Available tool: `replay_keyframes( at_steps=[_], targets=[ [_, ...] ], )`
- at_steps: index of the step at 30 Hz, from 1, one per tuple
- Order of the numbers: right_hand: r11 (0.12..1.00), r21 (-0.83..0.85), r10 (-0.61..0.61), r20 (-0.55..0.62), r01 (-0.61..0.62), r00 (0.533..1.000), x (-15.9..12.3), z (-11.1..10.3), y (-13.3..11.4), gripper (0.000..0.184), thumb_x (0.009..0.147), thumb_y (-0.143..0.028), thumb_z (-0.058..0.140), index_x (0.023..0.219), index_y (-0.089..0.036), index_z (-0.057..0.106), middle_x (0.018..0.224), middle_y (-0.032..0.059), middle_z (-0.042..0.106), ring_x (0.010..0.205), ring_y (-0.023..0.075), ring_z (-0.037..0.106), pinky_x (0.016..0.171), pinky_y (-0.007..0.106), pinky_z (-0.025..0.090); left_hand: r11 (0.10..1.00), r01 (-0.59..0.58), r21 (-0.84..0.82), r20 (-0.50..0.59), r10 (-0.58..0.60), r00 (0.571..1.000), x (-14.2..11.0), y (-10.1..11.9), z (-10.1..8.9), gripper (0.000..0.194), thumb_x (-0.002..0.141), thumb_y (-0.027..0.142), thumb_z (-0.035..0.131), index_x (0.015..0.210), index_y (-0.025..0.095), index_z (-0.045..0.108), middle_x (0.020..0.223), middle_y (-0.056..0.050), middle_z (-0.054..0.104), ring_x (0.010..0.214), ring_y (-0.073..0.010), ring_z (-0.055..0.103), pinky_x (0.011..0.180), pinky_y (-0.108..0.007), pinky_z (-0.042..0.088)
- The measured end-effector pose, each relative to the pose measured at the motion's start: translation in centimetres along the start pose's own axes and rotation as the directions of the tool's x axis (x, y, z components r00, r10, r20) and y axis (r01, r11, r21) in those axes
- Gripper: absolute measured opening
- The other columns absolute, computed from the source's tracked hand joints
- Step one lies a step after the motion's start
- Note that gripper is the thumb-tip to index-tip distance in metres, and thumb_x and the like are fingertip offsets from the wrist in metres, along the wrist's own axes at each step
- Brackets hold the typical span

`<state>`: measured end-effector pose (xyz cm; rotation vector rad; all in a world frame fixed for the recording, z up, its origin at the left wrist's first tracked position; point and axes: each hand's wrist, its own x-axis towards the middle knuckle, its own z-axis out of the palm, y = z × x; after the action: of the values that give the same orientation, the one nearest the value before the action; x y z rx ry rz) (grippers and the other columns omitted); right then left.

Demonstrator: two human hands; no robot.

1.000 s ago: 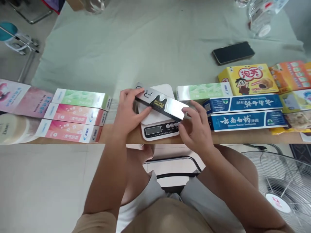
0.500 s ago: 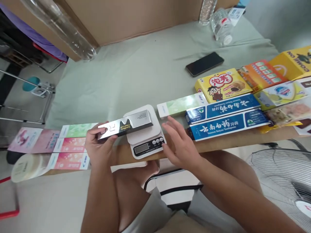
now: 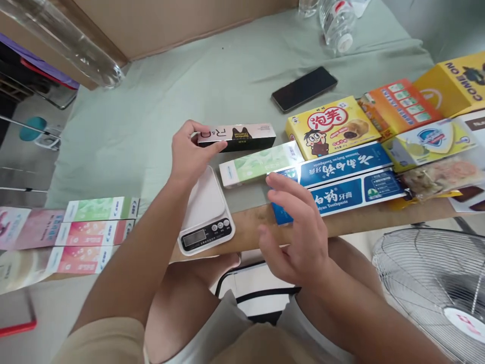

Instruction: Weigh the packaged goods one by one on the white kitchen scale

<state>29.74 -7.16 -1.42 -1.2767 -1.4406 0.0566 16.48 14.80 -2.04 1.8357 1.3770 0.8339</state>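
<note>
My left hand (image 3: 193,149) grips the left end of a silver-and-black toothpaste box (image 3: 242,137), thumb on the near side and fingers behind. The box lies just beyond a green-and-white box (image 3: 261,163) on the cloth. Below my left wrist is a white kitchen scale (image 3: 206,212) with nothing on its plate; its display looks blank. My right hand (image 3: 297,227) hovers with fingers apart, holding nothing, in front of two blue toothpaste boxes (image 3: 341,194), and hides part of them.
A black phone (image 3: 304,89) lies behind a yellow snack box (image 3: 333,126). More packages, including an orange box (image 3: 407,107), crowd the right. Pink and green boxes (image 3: 91,232) are at left. A clear bottle (image 3: 337,25) lies at the back; a fan (image 3: 435,288) stands at lower right.
The silver-and-black box has moved in my left hand from over the scale to beyond the green-and-white box. My right hand has shifted slightly right and lower.
</note>
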Motion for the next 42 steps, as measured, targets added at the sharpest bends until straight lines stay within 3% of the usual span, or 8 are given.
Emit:
replay_keyframes(
  at_steps=[5, 12, 22, 26, 32, 38, 40, 42],
  targets=[
    [0.999, -0.003, 0.036, 0.015, -0.036, 0.999, 0.1, -0.7, 0.2, 0.05, 0.086, -0.01, 0.059, 0.134, -0.021, 0.052, 0.13, 0.0148, 0.07, 0.135, 0.0275, 0.065, 0.111, 0.049, 0.06, 0.997, 0.057, 0.048, 0.206, -0.066, 0.976, 0.7, -0.3, 1.3, 0.025, 0.084, 0.043, 0.078, 0.083, 0.024, 0.062, 0.095, -0.004, 0.073, 0.094, -0.0228, 0.068, 0.093, -0.041, 0.056],
    [0.992, -0.033, 0.123, 0.009, -0.123, 0.992, 0.3, -0.4, 1.0, 0.043, 0.089, -0.015, 0.059, 0.131, -0.024, 0.055, 0.137, 0.0152, 0.069, 0.131, 0.031, 0.068, 0.109, 0.055, 0.06, 0.974, -0.086, 0.211, 0.467, -0.023, 0.884, 2.3, 1.2, 2.4, 0.021, 0.087, 0.03, 0.07, 0.106, 0.027, 0.076, 0.104, -0.004, 0.076, 0.088, -0.0223, 0.065, 0.09, -0.04, 0.053],
    [0.992, -0.051, 0.115, 0.01, -0.114, 0.993, 0.3, 0.2, 1.5, 0.039, 0.089, -0.015, 0.059, 0.127, -0.022, 0.056, 0.133, 0.0167, 0.071, 0.129, 0.0297, 0.068, 0.106, 0.053, 0.061, 0.983, -0.07, 0.168, 0.537, -0.032, 0.843, 1.6, 1.8, 2.3, 0.022, 0.083, 0.028, 0.073, 0.104, 0.027, 0.077, 0.107, -0.003, 0.077, 0.091, -0.0234, 0.068, 0.094, -0.041, 0.055],
    [0.993, -0.08, 0.09, 0.009, -0.089, 0.996, 0.3, 0.4, 1.4, 0.037, 0.09, -0.016, 0.059, 0.126, -0.023, 0.056, 0.132, 0.0163, 0.072, 0.127, 0.0298, 0.069, 0.106, 0.055, 0.061, 0.992, -0.094, 0.083, 0.365, 0.058, 0.929, 0.2, 2.7, 1.3, 0.023, 0.087, 0.027, 0.073, 0.11, 0.024, 0.073, 0.128, -0.005, 0.075, 0.124, -0.027, 0.066, 0.113, -0.042, 0.05],
    [0.995, -0.094, 0.04, 0.095, -0.031, 0.995, -0.4, 1.0, 0.4, 0.037, 0.089, -0.018, 0.062, 0.125, -0.026, 0.057, 0.13, 0.0137, 0.072, 0.124, 0.0305, 0.071, 0.1, 0.054, 0.063, 0.963, -0.187, -0.193, -0.153, 0.158, 0.975, -9.2, 3.1, -6.3, 0.013, 0.096, 0.02, 0.067, 0.086, 0.024, 0.072, 0.088, 0.001, 0.072, 0.091, -0.0185, 0.068, 0.096, -0.042, 0.054],
    [0.991, -0.118, -0.036, 0.267, 0.07, 0.963, -2.5, 4.3, -1.8, 0.039, 0.087, -0.018, 0.066, 0.126, -0.024, 0.059, 0.129, 0.0147, 0.073, 0.12, 0.0316, 0.073, 0.093, 0.049, 0.064, 0.934, -0.107, -0.341, -0.569, -0.114, 0.814, -17.3, -1.8, -14.9, 0.024, 0.092, 0.021, 0.059, 0.072, 0.028, 0.071, 0.077, -0.001, 0.068, 0.082, -0.0221, 0.068, 0.093, -0.048, 0.058],
    [0.982, -0.135, -0.081, 0.33, 0.131, 0.941, -2.9, 6.0, -3.1, 0.037, 0.088, -0.018, 0.066, 0.124, -0.023, 0.059, 0.125, 0.0143, 0.074, 0.115, 0.0306, 0.075, 0.091, 0.048, 0.064, 0.905, -0.067, -0.42, -0.606, -0.225, 0.763, -17.8, -4.2, -17.2, 0.027, 0.095, 0.031, 0.054, 0.075, 0.027, 0.073, 0.084, -0.003, 0.073, 0.093, -0.0251, 0.073, 0.104, -0.052, 0.056],
    [0.976, -0.135, -0.099, 0.416, 0.169, 0.904, -2.8, 8.1, -4.7, 0.034, 0.089, -0.018, 0.065, 0.122, -0.024, 0.06, 0.123, 0.0131, 0.076, 0.113, 0.0296, 0.075, 0.09, 0.046, 0.063, 0.847, 0.033, -0.53, -0.517, -0.354, 0.779, -17.8, -6.6, -19.0, 0.036, 0.1, 0.044, 0.048, 0.088, 0.026, 0.076, 0.102, -0.005, 0.08, 0.114, -0.0273, 0.074, 0.118, -0.053, 0.05]
  ],
)
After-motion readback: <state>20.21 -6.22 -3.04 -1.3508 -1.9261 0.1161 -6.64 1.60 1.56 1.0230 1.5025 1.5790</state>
